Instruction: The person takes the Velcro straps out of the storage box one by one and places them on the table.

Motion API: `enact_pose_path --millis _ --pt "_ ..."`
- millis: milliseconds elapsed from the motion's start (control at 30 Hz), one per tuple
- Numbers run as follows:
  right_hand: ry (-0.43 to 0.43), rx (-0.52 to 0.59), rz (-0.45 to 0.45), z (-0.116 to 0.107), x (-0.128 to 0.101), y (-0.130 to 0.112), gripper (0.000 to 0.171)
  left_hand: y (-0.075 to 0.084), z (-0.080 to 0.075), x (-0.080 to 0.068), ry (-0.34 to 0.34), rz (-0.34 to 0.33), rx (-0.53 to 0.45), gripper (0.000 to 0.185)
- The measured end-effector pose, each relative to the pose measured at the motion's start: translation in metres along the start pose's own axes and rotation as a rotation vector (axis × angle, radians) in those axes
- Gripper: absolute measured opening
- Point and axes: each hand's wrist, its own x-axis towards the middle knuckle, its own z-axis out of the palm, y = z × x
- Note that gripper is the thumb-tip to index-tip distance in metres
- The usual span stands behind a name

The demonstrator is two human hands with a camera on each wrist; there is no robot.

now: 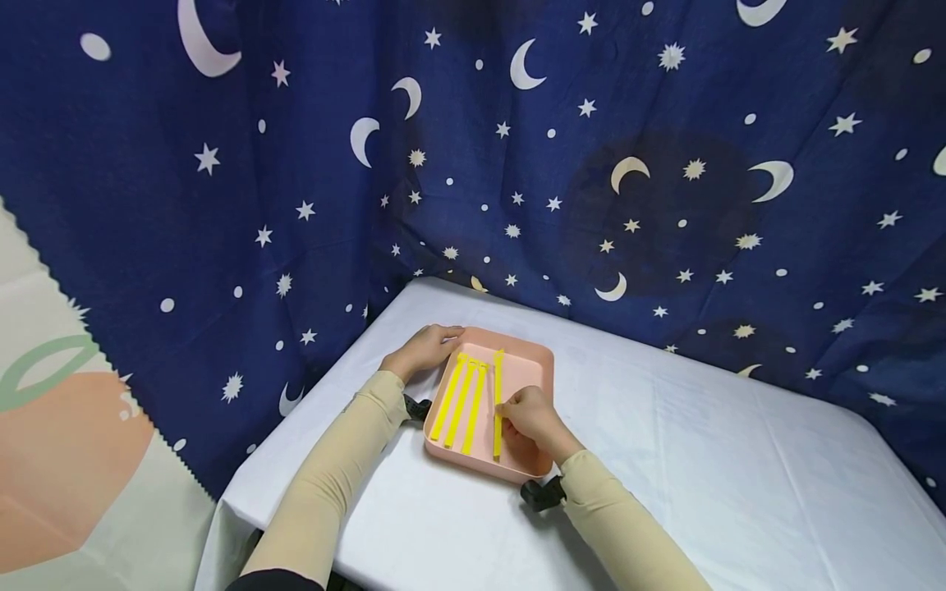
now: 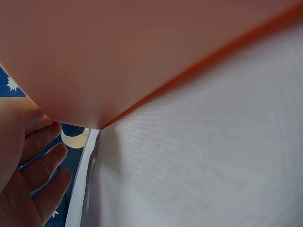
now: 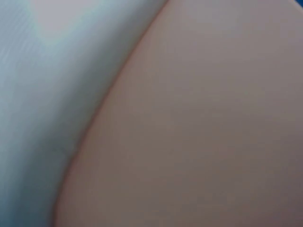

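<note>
A pink tray sits on the white table and holds several yellow strips laid side by side. My left hand grips the tray's far left corner, fingers over the rim. My right hand is inside the tray and pinches the rightmost yellow strip near its middle. In the left wrist view the tray's outer wall fills the top, with my left hand's fingers at the lower left. The right wrist view is blurred, showing only the tray wall and the tablecloth.
A dark blue curtain with moons and stars hangs behind the table on both far sides. The table's left edge drops off close to my left arm. White cloth stretches to the right of the tray.
</note>
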Motion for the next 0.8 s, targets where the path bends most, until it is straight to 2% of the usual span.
enact_pose_path --millis 267,467,800 --pt "0.020 0.047 0.000 -0.007 -0.003 -0.003 0.024 0.005 -0.002 0.002 -0.008 0.008 -0.006 0.046" --pt "0.020 0.063 -0.005 -0.013 -0.003 -0.003 0.025 0.006 -0.001 0.002 0.010 0.011 0.006 0.046" --pt "0.008 0.174 0.004 -0.015 -0.005 0.000 0.024 0.003 0.000 -0.002 0.018 0.036 0.020 0.045"
